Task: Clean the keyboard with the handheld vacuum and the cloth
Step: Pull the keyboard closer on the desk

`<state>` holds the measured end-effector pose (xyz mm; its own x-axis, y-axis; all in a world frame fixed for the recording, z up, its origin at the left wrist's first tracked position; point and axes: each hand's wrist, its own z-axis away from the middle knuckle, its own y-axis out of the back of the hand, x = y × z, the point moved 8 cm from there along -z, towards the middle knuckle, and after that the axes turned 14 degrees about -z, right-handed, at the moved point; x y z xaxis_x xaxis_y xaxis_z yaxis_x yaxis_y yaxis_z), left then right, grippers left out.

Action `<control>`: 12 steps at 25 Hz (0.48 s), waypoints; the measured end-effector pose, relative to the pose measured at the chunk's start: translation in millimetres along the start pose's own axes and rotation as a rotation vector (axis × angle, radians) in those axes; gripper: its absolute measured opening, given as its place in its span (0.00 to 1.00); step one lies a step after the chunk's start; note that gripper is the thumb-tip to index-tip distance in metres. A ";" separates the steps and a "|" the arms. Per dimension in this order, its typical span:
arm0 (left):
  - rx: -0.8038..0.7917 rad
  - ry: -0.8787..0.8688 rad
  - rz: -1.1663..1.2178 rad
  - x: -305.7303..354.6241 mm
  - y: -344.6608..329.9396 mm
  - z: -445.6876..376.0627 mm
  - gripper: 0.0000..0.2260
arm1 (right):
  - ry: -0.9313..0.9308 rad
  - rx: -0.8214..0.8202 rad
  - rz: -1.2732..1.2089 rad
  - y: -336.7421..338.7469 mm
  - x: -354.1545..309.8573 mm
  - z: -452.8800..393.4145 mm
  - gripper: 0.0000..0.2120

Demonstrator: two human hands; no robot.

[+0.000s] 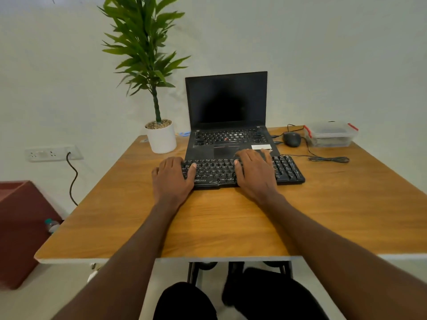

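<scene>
A black external keyboard (286, 170) lies on the wooden table (208, 222), in front of an open black laptop (226, 107). My left hand (172, 177) rests flat over the keyboard's left end, fingers spread on the keys. My right hand (254, 172) lies flat over the middle keys, its fingertips reaching the laptop's front edge. Neither hand holds anything. No vacuum or cloth shows in this view.
A potted plant in a white pot (161, 137) stands left of the laptop. A black mouse (292, 139), a coiled cable (329, 159) and a clear lidded box (330, 133) sit at the back right. A wall socket (53, 153) and a red-brown bin (20, 227) are to the left.
</scene>
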<state>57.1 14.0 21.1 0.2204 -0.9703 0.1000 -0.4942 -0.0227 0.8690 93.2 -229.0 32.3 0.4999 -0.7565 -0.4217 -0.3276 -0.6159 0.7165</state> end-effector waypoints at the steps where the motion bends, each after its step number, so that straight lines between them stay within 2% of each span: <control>1: 0.004 0.012 0.001 -0.9 1.1 0.0 0.24 | 0.002 0.001 0.002 -1.0 0.0 -0.7 0.19; 12: -0.003 0.105 -0.054 -9.6 -1.1 -0.7 0.32 | -0.007 0.012 -0.012 -4.7 6.3 -2.1 0.19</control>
<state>56.1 23.5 19.5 0.3338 -0.9370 0.1032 -0.4766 -0.0733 0.8761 99.6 -230.4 27.5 0.4977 -0.7508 -0.4341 -0.3314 -0.6272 0.7048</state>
